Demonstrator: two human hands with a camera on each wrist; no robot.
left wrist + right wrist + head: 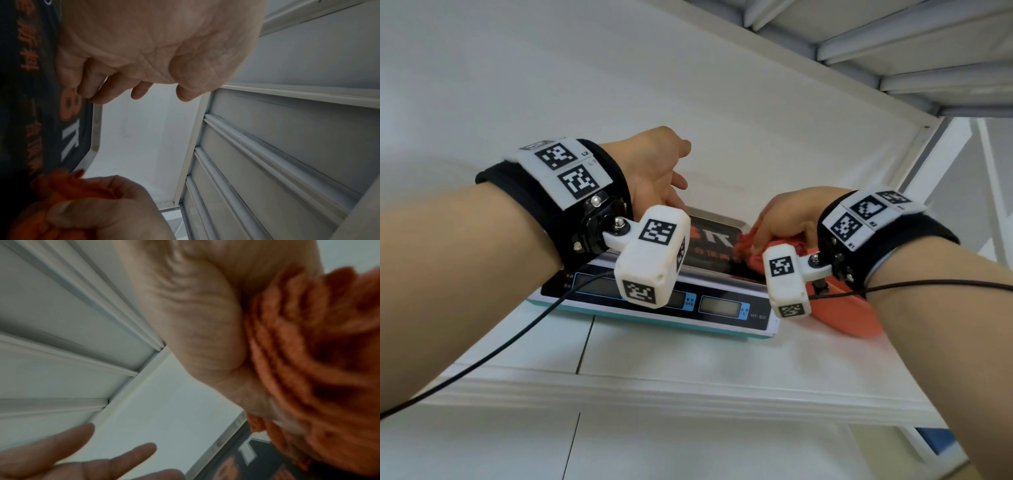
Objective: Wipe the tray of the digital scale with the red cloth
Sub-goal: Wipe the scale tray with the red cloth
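The digital scale (pixel 722 305) stands on a white shelf, its steel tray (pixel 717 222) covered by a dark sticker with red and white print. My right hand (pixel 787 216) grips the bunched red cloth (pixel 748 245) and holds it down on the tray's right side; part of the cloth hangs off the scale to the right. The right wrist view shows the cloth (pixel 308 353) crumpled in the palm of that hand (pixel 195 321). My left hand (pixel 657 171) hovers over the tray's left rear part with loosely bent fingers (pixel 141 92) near the rim (pixel 96 129), holding nothing.
The white shelf (pixel 688 370) carries the scale close to a white back wall (pixel 585 85). A slatted shelf (pixel 893 41) runs overhead and a white upright post (pixel 928 154) stands at the right. Black cables (pixel 500 349) trail from both wrist cameras.
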